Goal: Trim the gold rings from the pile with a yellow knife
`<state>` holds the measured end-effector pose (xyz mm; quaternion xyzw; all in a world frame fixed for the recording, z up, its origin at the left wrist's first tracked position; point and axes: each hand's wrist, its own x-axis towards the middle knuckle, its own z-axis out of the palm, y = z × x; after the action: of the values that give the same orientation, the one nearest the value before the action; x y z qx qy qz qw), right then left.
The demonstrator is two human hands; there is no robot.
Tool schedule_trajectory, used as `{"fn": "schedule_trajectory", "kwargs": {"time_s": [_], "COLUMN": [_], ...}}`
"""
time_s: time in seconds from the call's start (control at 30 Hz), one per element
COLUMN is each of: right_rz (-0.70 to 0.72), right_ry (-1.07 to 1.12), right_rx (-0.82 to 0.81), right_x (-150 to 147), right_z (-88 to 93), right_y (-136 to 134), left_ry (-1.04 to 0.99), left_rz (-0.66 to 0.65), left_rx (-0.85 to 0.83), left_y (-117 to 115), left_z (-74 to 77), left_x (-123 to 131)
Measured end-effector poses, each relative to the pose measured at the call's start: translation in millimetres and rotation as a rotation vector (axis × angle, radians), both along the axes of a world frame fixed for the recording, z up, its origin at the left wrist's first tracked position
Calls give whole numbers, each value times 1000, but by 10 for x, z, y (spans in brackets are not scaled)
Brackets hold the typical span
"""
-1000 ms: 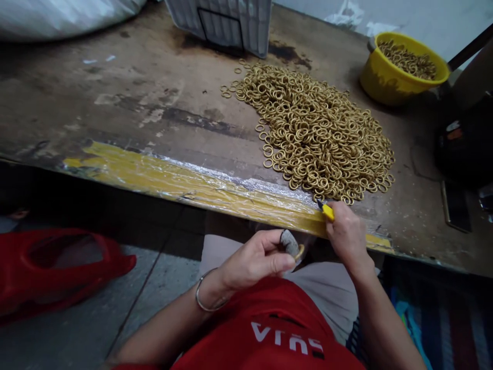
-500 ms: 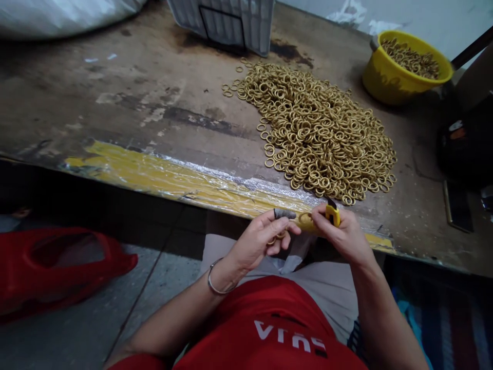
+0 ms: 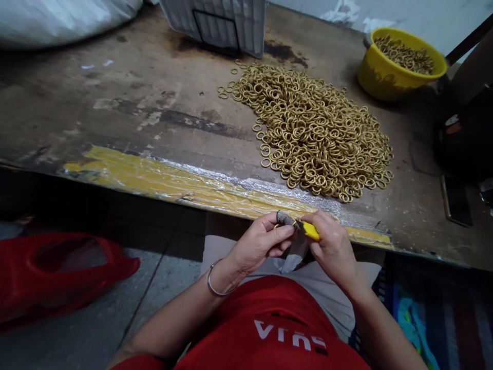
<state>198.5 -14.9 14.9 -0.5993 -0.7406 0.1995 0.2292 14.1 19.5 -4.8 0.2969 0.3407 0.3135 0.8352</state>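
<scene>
My left hand (image 3: pixel 256 241) is closed, pinching a gold-coloured ring (image 3: pixel 295 224) between thumb and forefinger; the ring is mostly hidden. A grey wrap (image 3: pixel 284 218) covers that forefinger. My right hand (image 3: pixel 333 246) grips a yellow utility knife (image 3: pixel 311 231), its dark blade pointing left and meeting the ring, though the exact contact is too small to make out. Both hands are close together above my lap, at the table's front edge. Just beyond them lies a large heap of gold-coloured rings (image 3: pixel 316 133).
A yellow tub (image 3: pixel 379 77) of rings stands at the back right of the worn table (image 3: pixel 127 87). At the back is a grey plastic bin (image 3: pixel 246 31), with a white sack (image 3: pixel 65 20) to its left. A phone (image 3: pixel 456 200) lies right. A red stool (image 3: pixel 69 277) is at lower left.
My right hand has turned the knife from upright to pointing left and brought its blade to the ring at my left fingertips. The ring it pinched earlier is now at my left hand.
</scene>
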Motion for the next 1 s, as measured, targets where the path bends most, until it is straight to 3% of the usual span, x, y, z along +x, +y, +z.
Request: {"fn": "schedule_trajectory", "kwargs": {"time_s": [0.17,0.27,0.37,0.43,0.53,0.63,0.73,0.87,0.93,1.0], "right_rz": [-12,-92,-238,-267,-255,-283,-288,-298,-310,-303], "right_ry": [-263,-394,-488,-461,-443,-536,-596,-410,-181,114], "right_rx": [16,0,-6,64,177,166,119,212,258,168], "right_x": [-55,21,175,242,229,164,170,286,320,304], "right_z": [-36,-91,-140,-151,-147,-146,-141,-85,-34,12], "right_y": [-8,68,173,256,426,638,780,738,646,540], "left_ry": [76,130,154,94,0,-22,-60,-90,-43,12], "left_rz": [-23,-54,-185,-246,-158,-56,-29,-30,-9,30], "left_rx": [155,307,440,370,118,17,-25,-53,-31,-5], "left_y": [7,5,-20,-39,-52,-35,2,64,92,114], "left_z": [-30,92,248,261,120,-27,-60,-65,-88,-106], "left_x": [-7,-81,-170,-188,-141,-83,-89,-134,-125,-88]}}
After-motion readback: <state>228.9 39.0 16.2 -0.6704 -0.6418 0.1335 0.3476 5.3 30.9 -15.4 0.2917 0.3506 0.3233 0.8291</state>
